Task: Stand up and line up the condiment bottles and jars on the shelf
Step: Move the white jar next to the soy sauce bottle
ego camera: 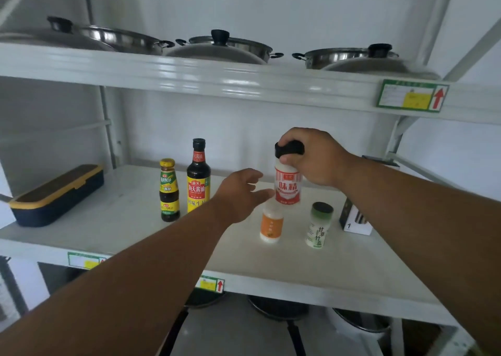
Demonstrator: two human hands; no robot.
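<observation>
I count two dark sauce bottles (198,176), three white seasoning jars (288,183), one blue box (57,195), and three lidded steel pans (217,48).

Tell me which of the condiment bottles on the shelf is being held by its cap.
The white bottle with the red label: the right hand grips its black cap. The other four stand untouched.

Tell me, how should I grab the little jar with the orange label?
Probably by its white body, coming from the front. The orange-label jar stands upright near the shelf's front edge, but the left hand and the red-label bottle crowd its top, so a side grip round the label looks easiest.
</observation>
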